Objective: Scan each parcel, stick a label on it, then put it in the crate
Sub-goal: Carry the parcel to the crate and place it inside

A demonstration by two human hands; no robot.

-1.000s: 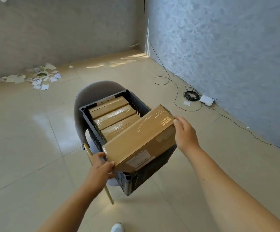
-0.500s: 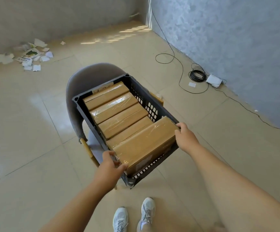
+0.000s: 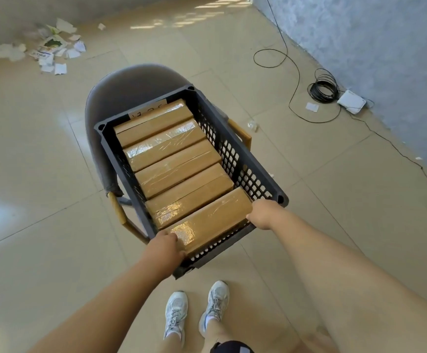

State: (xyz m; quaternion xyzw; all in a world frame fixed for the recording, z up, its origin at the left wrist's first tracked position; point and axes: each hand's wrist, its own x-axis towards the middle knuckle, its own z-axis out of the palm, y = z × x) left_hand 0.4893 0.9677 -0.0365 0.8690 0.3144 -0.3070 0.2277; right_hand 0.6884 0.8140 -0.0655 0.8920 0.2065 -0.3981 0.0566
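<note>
The tiled floor (image 3: 41, 174) spreads out all around your fingers. Beyond them stands a grey chair (image 3: 131, 82), and a dark crate (image 3: 245, 159) sits on its seat. Inside the crate, just past your fingers, other parcels (image 3: 176, 169) lie side by side in a row. The nearest parcel (image 3: 212, 220) lies at the crate's near end, against that row and between your fingers. Your left hand (image 3: 165, 247) grips its left end with the thumb on top. Your right hand (image 3: 262, 215) is clamped on its right end, fingers bent down beside the crate wall. Your white shoes (image 3: 176, 314) are below your fingers. A black cable (image 3: 323, 89) is coiled well beyond your right fingers.
</note>
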